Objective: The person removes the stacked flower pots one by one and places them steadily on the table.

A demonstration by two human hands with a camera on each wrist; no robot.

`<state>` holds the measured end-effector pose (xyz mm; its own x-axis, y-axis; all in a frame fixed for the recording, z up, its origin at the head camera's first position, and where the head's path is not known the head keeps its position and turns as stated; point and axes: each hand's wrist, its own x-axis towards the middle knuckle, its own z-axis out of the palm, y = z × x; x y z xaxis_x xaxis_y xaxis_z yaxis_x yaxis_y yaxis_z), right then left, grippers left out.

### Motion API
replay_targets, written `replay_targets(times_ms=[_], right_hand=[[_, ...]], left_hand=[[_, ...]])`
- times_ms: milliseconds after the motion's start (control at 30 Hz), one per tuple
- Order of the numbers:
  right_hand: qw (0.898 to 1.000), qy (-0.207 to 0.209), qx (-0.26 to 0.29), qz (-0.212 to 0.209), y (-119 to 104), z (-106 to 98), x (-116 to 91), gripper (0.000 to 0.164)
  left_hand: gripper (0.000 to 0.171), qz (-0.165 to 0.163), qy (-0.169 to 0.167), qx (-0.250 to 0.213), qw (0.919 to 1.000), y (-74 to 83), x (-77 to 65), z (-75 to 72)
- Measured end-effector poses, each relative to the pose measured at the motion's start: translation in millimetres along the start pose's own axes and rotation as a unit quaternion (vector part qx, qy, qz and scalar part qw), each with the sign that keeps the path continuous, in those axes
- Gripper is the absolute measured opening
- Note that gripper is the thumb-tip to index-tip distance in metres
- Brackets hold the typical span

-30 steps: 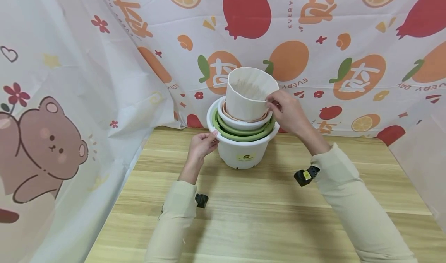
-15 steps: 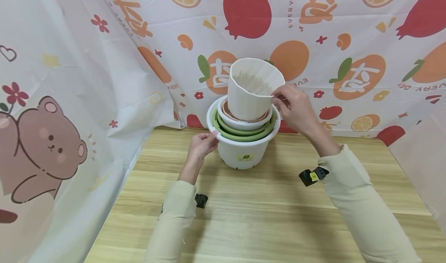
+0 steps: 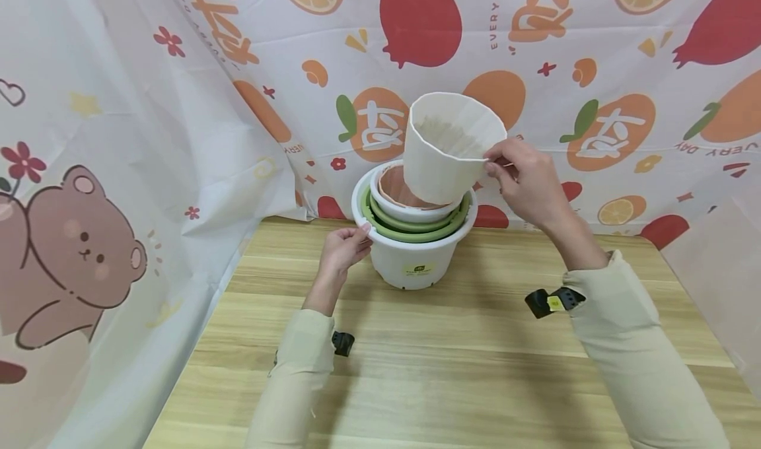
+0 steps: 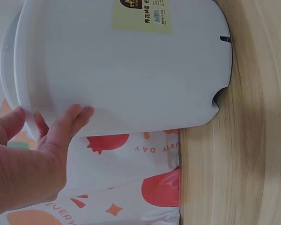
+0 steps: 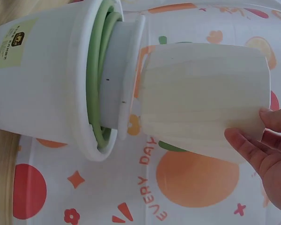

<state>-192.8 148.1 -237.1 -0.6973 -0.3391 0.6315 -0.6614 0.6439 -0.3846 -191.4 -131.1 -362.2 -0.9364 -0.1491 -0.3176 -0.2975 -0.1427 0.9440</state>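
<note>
My right hand [image 3: 529, 181] pinches the rim of a cream-white fluted flower pot [image 3: 442, 168] between thumb and fingers. That pot tilts above a nested stack, overlapping its right side in the head view. The stack's outermost piece is a large white flower pot [image 3: 410, 264] with a yellowish label, standing on the table. Inside it sit green pots [image 3: 410, 236], a smaller white pot [image 3: 416, 215] and a terracotta-coloured pot [image 3: 395, 183]. My left hand [image 3: 345, 251] grips the large pot's rim at its left, thumb on top and fingers against the outer wall [image 4: 131, 75].
The wooden table [image 3: 416, 370] extends in front of the stack. Behind it hangs a fruit-printed cloth [image 3: 594, 53], close to the pots. A bear-printed cloth [image 3: 143, 138] hangs along the left side.
The right hand has drawn the cream-white pot upward and to the right, so more of the terracotta-coloured pot's inside shows. The left hand and the large pot have stayed put.
</note>
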Motion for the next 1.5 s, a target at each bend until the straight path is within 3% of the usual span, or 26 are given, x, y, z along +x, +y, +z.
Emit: replay_targets(times_ms=[367,867,1300,1500], right_hand=[[0.997,-0.012,-0.030,0.070,9.5,-18.3,-8.8,0.011],[0.991,-0.012,-0.036,0.128,32.9,-34.2,-28.8,0.010],[0.986,-0.003,-0.062,0.155,53.8,-40.2,-44.4,0.010],[0.985,-0.019,-0.070,0.159,61.7,-39.1,-51.5,0.010]], left_hand=[[0.030,-0.004,0.002,-0.003,1.0000,1.2,-1.1,1.4],[0.031,-0.004,0.005,0.006,1.0000,0.8,-1.6,0.9],[0.028,-0.002,0.004,0.006,1.0000,-0.6,-0.4,1.5],[0.029,-0.001,0.004,0.008,1.0000,-0.7,0.3,0.5]])
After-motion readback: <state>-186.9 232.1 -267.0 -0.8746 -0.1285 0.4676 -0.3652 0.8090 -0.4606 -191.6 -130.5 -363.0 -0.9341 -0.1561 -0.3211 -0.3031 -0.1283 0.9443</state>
